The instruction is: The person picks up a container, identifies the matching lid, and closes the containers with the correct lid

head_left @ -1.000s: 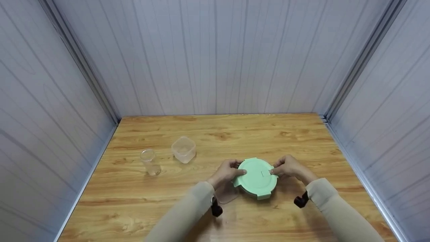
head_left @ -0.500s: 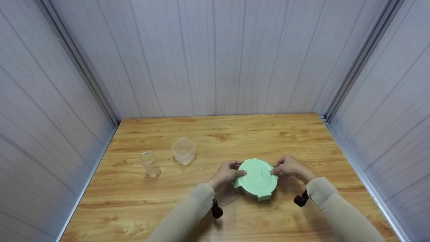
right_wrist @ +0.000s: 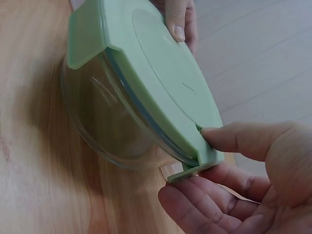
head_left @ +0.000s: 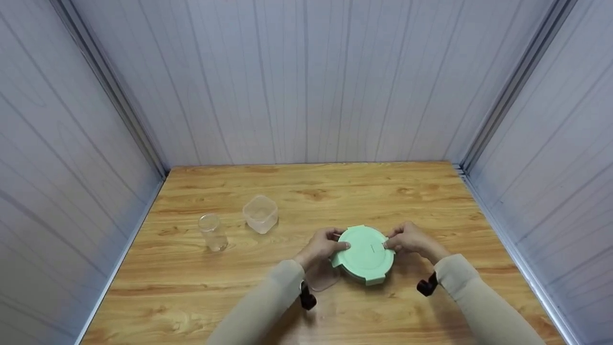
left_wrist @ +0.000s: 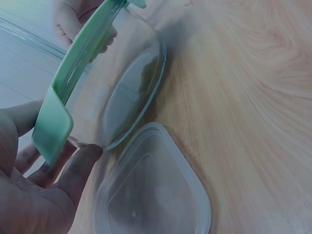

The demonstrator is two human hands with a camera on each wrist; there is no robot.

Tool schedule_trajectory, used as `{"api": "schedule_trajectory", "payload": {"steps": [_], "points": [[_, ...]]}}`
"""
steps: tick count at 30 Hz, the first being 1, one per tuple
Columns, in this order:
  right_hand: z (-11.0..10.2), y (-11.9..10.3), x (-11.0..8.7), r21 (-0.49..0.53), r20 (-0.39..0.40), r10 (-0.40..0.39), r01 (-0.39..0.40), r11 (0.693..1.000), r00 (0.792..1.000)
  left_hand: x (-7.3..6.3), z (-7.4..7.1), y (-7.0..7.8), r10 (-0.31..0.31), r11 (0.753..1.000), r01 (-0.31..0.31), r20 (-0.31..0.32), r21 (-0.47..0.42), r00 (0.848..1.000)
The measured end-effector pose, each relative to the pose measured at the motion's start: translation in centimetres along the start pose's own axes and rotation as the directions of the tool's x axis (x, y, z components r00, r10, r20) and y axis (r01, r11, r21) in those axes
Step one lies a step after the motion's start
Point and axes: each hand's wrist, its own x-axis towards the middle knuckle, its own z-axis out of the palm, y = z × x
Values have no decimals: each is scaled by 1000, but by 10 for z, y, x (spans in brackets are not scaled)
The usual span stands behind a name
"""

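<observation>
A round glass food container (right_wrist: 112, 122) with a mint-green lid (head_left: 366, 254) sits on the table between both hands. My left hand (head_left: 320, 248) holds its left side, thumb on top of the lid and fingers beneath the edge by a green clip (left_wrist: 52, 126). On the opposite side, my right hand (head_left: 411, 239) pinches the lid's edge. There the thumb presses beside a small notch, while the fingers lie under a clip (right_wrist: 187, 173) that sticks outward from the glass. Another clip (right_wrist: 87, 36) hangs down over the rim.
A clear, rounded-square plastic lid (left_wrist: 156, 190) lies flat beside the glass container, partly under the left wrist. Farther left stand a clear cylindrical cup (head_left: 214, 234) and a translucent square tub (head_left: 261, 214). Pale panels (head_left: 306, 81) enclose the wooden table at the back and sides.
</observation>
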Motion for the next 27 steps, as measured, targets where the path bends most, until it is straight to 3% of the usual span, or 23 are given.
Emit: {"api": "schedule_trajectory", "payload": {"steps": [4, 10, 21, 27], "points": [[0, -1, -2, -16, 21, -18, 18, 1000, 1000, 0, -1, 0, 44, 998, -45, 3, 53, 999], [1, -2, 0, -74, 20, -35, 36, 997, 999, -1, 0, 1, 43, 998, -42, -12, 46, 999], [24, -10, 12, -90, -173, -103, 88, 992, 980, -8, 5, 7, 37, 997, -32, -57, 74, 998], [32, -13, 16, -83, -208, -154, 140, 987, 966, -14, 1, 7, 50, 992, -43, -54, 120, 997]]}}
